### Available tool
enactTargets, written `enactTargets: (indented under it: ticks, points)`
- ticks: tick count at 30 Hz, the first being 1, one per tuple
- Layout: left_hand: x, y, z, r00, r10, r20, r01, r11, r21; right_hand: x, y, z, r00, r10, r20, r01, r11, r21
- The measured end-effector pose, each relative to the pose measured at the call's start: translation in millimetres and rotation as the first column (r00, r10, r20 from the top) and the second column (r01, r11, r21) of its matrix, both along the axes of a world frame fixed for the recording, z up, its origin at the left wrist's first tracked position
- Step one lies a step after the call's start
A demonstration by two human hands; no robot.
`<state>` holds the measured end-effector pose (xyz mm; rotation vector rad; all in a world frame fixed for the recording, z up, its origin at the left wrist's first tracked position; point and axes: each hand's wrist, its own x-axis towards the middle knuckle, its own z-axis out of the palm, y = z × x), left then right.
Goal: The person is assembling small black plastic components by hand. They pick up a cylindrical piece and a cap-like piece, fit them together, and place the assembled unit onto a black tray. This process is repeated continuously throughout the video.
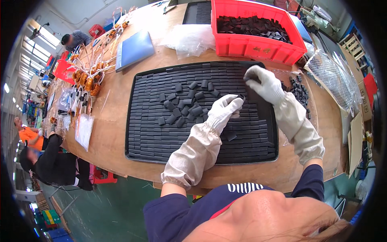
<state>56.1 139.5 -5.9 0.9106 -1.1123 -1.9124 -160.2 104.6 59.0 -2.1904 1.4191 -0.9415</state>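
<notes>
A black tray (130, 121) in front of me holds rows of small black tiles (151, 139), packed edge to edge. Loose, slightly curved tiles (185, 107) lie heaped on top of the rows near the middle. My left hand (225, 108), in a white glove, is over the tray's right half, its fingers pinched around a small black tile (242, 97). Above the tray's far right corner, my white-gloved right hand (264, 83) has its thumb and fingers closed on another dark piece, mostly hidden by them. Bare tray bottom shows along the right side beneath this hand.
A red bin (258, 50) of black tiles stands behind the tray. More tiles (299, 92) lie on plastic film at the right. Copper-wound coils (89, 80), a blue folder (136, 50) and plastic bags (189, 38) occupy the table's left and back. Other people sit at left.
</notes>
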Motion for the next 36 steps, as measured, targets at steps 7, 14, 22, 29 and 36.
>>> enactTargets:
  ticks: [7, 14, 22, 29, 36]
  points:
    - [-3.2, 1.1, 7.7, 0.998, -0.060, 0.037, 0.061, 0.997, -0.037, 4.3, 39.8, 4.7, 0.983, 0.074, 0.167, -0.112, 0.966, 0.234]
    - [-2.9, 4.1, 9.5, 0.996, -0.085, -0.005, 0.085, 0.996, 0.012, 16.5, 58.1, 2.4, 0.995, 0.022, 0.101, -0.028, 0.998, 0.060]
    - [-2.7, 3.0, 0.6, 0.990, -0.139, -0.022, 0.138, 0.990, -0.029, 15.5, 64.2, -1.4, 0.997, 0.035, 0.069, -0.038, 0.999, 0.034]
    - [-1.5, 3.8, 16.4, 0.944, -0.162, 0.288, 0.220, 0.959, -0.180, 13.7, 68.2, 2.2, 0.971, 0.021, -0.240, -0.079, 0.970, -0.232]
    - [-9.2, 5.3, 12.2, 0.990, -0.017, 0.140, 0.043, 0.983, -0.181, -16.0, 51.7, -9.3, 0.991, -0.051, -0.122, 0.023, 0.975, -0.222]
